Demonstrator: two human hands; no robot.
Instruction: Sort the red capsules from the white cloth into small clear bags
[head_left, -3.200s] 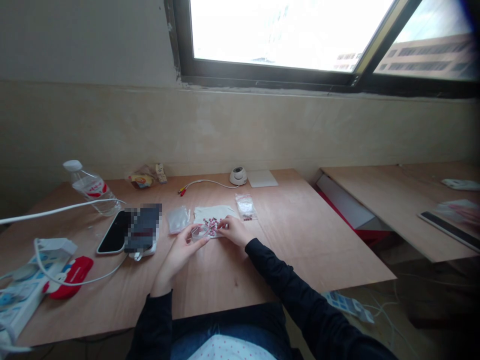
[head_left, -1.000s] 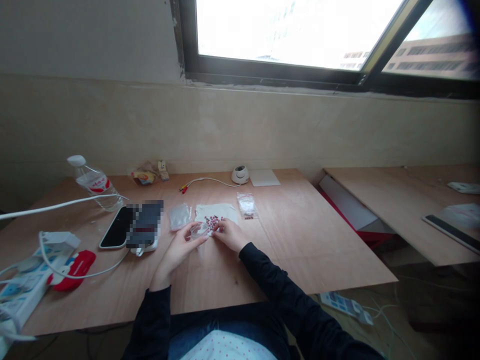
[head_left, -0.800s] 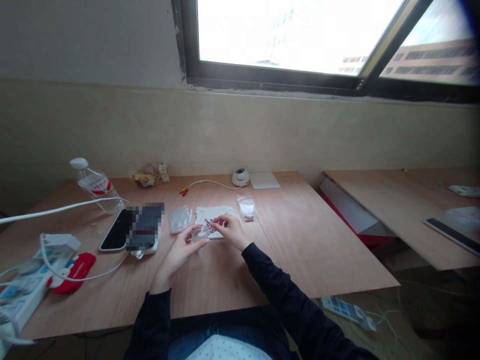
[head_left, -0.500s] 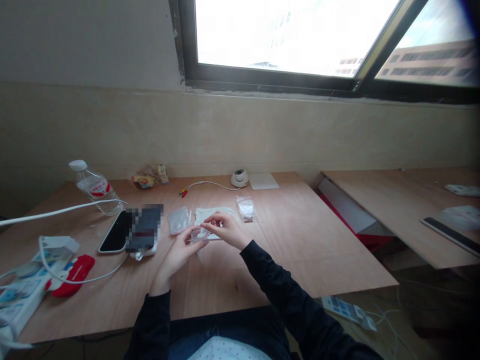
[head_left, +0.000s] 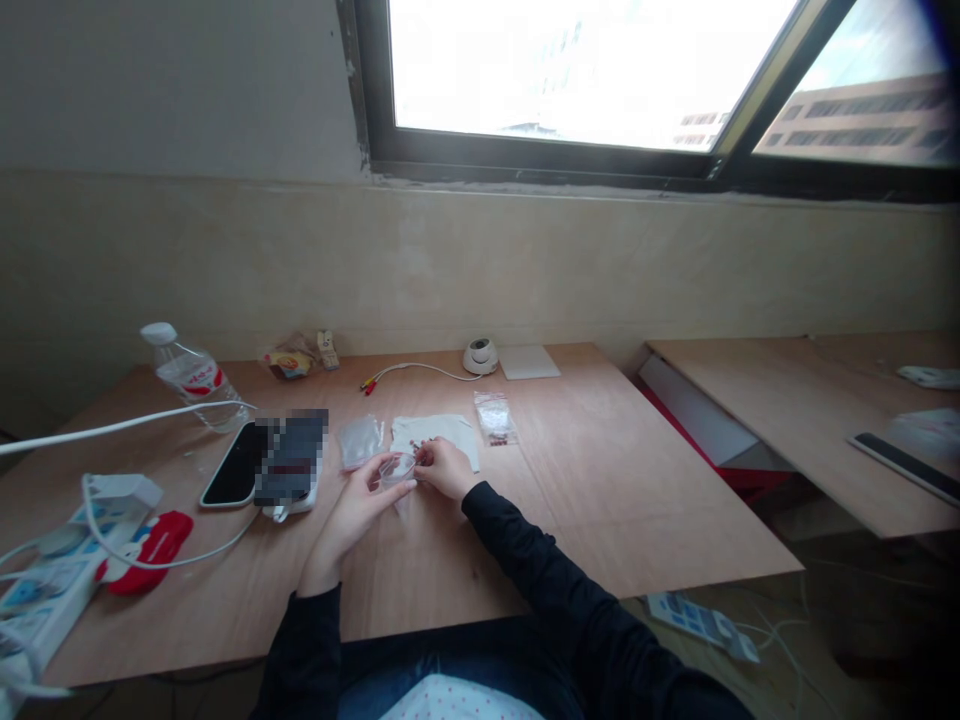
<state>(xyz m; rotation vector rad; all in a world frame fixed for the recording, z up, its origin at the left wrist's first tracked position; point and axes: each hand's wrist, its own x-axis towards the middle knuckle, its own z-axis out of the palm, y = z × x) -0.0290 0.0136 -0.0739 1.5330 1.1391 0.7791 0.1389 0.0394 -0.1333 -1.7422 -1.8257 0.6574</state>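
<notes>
A small clear plastic bag (head_left: 395, 468) sits between the thumb and fingers of my left hand (head_left: 366, 485), its mouth spread apart. Close beside it on the right, my right hand (head_left: 446, 468) reaches down to the white cloth (head_left: 450, 428) with its fingertips pressed together. Several tiny dark red beads (head_left: 417, 446) lie on the cloth by those fingertips. Whatever the right fingers pinch is too small to make out. Behind my left hand lies a clear plastic packet (head_left: 361, 440). Another zip bag (head_left: 494, 418), with small reddish pieces at its lower end, lies right of the cloth.
Two phones (head_left: 234, 465) (head_left: 291, 460) and a water bottle (head_left: 193, 378) occupy the left side. A white cable (head_left: 172, 562) runs past a red pouch (head_left: 154, 550) and a power strip (head_left: 45, 590). A dome camera (head_left: 480, 356) stands by the wall.
My right hand has moved from above the bag down to the cloth, uncovering the red beads. My left hand stays in place with the bag.
</notes>
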